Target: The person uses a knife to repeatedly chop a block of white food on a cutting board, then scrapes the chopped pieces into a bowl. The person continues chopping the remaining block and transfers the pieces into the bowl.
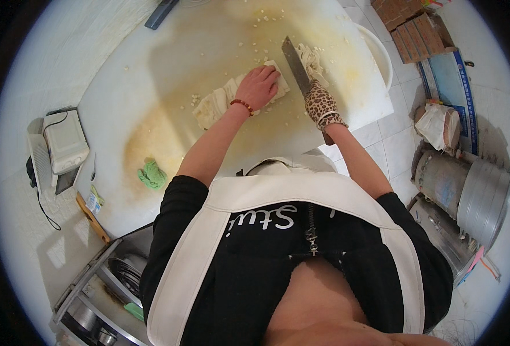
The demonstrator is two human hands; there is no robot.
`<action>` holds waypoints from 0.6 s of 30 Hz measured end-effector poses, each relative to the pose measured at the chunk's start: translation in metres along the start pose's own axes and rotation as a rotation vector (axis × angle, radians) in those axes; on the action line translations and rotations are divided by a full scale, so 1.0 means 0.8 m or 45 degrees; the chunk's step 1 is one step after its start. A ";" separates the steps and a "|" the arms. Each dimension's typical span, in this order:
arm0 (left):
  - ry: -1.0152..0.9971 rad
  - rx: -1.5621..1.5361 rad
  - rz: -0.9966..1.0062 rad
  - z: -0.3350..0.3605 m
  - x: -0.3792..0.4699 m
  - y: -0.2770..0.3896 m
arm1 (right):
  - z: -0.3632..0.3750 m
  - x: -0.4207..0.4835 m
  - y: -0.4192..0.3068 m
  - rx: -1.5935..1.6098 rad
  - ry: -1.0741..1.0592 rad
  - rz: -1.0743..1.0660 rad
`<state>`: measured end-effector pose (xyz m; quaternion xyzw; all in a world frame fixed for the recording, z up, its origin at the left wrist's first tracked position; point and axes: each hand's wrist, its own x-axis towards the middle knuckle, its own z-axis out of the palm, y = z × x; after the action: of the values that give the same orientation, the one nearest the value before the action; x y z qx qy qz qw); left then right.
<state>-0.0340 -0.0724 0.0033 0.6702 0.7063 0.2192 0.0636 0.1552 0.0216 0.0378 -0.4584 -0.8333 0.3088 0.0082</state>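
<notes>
Bare and wearing a beaded bracelet, my left hand point(258, 88) presses on a long stack of pale, folded sheets of food point(214, 106), with its fingers near the stack's right end. My right hand point(322, 104), in a leopard-print glove, grips a cleaver-like knife point(296, 65). The blade points away from me and stands to the right of the stack, with a gap between them. Beside the blade's right side lies a small heap of pale cut strips point(311, 62). Small pale bits are scattered over the stained white work surface point(168, 86).
A green cloth point(152, 175) lies at the near left of the surface. A white appliance point(66, 140) stands beyond the left edge. On the right are a white tub point(378, 52), cardboard boxes point(419, 39) and metal vessels point(482, 201). A metal rack point(95, 277) is at lower left.
</notes>
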 end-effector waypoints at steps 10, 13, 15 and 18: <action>-0.035 0.083 0.012 0.000 0.007 0.006 | 0.014 -0.005 -0.027 -0.177 -0.167 -0.138; 0.004 0.043 -0.011 0.000 0.006 0.004 | 0.010 -0.010 -0.028 -0.170 -0.123 -0.127; 0.017 0.029 -0.038 0.002 0.005 0.004 | 0.011 -0.016 -0.030 -0.138 -0.132 -0.106; -0.008 0.043 -0.033 0.004 0.001 0.002 | 0.015 -0.012 -0.032 -0.139 -0.195 -0.037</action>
<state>-0.0315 -0.0710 0.0015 0.6626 0.7183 0.2043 0.0571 0.1377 -0.0018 0.0446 -0.4212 -0.8536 0.2969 -0.0759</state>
